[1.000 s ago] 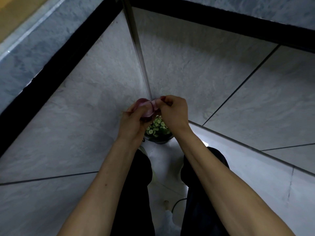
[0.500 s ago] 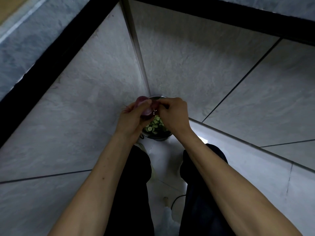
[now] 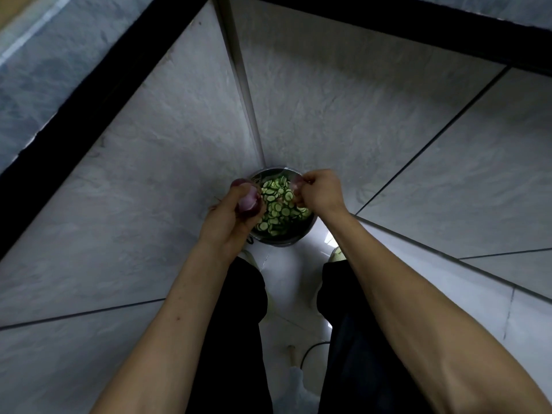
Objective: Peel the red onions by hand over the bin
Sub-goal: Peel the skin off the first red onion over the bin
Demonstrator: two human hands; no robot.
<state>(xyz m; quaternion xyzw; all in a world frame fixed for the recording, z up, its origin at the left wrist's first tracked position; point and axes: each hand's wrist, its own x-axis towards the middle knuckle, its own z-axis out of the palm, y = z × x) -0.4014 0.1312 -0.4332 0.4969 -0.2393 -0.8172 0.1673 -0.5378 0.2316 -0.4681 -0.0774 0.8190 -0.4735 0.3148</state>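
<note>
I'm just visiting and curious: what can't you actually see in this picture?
Head view only:
- Red onion: mostly covered by the left hand.
- Peel scrap in the right hand: too small and blurred.
- Bin: near rim hidden by both hands; depth unclear under green slices.

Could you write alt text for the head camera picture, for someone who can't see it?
Seen from above, a left hand holds a red onion while the right hand pinches a strip of peel, both over a round metal bin of green vegetable slices in a tiled corner.
</note>
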